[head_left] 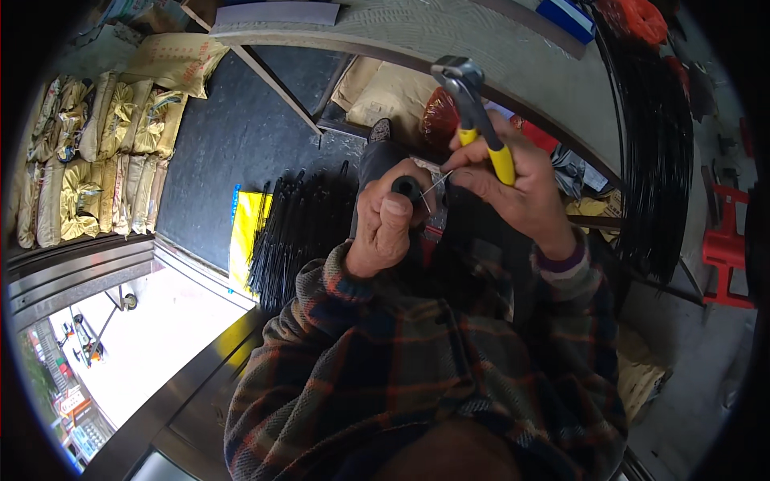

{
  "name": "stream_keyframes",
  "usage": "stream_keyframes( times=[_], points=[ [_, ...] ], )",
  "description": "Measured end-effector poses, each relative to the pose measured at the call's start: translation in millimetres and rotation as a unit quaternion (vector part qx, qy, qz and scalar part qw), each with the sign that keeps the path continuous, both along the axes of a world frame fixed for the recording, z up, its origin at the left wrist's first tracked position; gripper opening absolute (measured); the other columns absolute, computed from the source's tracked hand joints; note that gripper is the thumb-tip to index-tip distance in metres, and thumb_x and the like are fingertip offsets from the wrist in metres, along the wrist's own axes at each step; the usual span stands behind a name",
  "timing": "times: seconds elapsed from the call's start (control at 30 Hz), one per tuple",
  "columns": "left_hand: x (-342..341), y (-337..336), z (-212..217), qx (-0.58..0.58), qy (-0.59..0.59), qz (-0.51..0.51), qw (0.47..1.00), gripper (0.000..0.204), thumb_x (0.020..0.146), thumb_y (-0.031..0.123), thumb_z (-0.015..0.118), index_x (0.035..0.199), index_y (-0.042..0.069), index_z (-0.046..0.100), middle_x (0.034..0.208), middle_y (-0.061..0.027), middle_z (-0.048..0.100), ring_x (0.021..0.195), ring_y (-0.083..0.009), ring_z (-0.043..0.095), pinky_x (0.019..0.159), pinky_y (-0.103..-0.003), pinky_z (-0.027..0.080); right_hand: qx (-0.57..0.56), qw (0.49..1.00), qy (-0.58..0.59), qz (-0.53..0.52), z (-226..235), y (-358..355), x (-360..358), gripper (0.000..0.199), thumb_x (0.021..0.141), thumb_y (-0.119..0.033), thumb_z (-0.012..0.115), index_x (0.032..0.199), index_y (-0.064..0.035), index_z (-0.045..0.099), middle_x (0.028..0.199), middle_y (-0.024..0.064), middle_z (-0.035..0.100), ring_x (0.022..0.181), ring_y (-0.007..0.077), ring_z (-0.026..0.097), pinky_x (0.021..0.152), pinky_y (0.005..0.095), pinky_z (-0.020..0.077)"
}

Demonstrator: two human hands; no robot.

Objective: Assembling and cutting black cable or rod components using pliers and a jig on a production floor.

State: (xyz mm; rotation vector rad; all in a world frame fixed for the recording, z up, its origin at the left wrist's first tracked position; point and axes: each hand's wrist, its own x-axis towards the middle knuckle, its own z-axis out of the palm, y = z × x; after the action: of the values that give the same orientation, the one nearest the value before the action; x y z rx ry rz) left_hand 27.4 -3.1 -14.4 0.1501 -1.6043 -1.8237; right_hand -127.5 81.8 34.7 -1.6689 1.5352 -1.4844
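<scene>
My left hand (382, 220) is closed around a black round-ended object (407, 189), its thumb pressed beside the end. What lies below that end is hidden by my fingers. My right hand (521, 180) holds pincers (473, 108) with yellow-and-black handles, their metal head pointing up and away. The same hand's thumb and forefinger pinch a thin pale wire (434, 187), which runs across to the black end at my left hand.
A bundle of long black strips (293, 240) lies on the floor at left, by a yellow sheet (250, 232). More black strips (654, 152) hang at right beside a red stool (728, 244). Wrapped packages (96, 160) are stacked far left; a worktable (385, 28) stands ahead.
</scene>
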Motion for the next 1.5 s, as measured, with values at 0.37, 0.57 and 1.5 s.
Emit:
stream_keyframes(
  times=[0.37,0.57,1.5],
  points=[
    [-8,1,22,0.020,-0.152,0.075,0.985,0.077,0.078,0.074,0.026,0.081,0.002,0.051,0.061,-0.0009,0.051,0.051,-0.0079,0.045,0.047,-0.020,0.034,-0.171,0.675,0.676,-0.240,18,21,-16,0.025,0.080,-0.009,0.063,0.102,-0.0126,0.053,0.116,-0.0020,0.049,0.108,0.0147,0.049,0.100,0.0426,0.0294],
    [-7,13,13,-0.033,-0.138,0.168,0.975,0.074,0.081,0.070,0.025,0.082,0.001,0.052,0.065,-0.0015,0.053,0.053,-0.0075,0.047,0.048,-0.019,0.034,-0.069,0.761,0.610,-0.208,0,37,0,0.017,0.079,-0.012,0.063,0.092,-0.0085,0.053,0.109,0.0060,0.049,0.098,0.0216,0.052,0.083,0.0411,0.0432],
    [-2,23,4,-0.141,-0.052,-0.074,0.986,0.053,0.068,0.022,0.074,0.111,0.002,0.051,0.109,-0.0112,0.057,0.097,-0.0205,0.058,0.083,-0.027,0.043,0.063,0.819,0.553,-0.136,13,97,-13,0.014,0.075,-0.007,0.060,0.088,-0.0016,0.059,0.103,0.0109,0.050,0.090,0.0241,0.054,0.079,0.0396,0.0431]
  ],
)
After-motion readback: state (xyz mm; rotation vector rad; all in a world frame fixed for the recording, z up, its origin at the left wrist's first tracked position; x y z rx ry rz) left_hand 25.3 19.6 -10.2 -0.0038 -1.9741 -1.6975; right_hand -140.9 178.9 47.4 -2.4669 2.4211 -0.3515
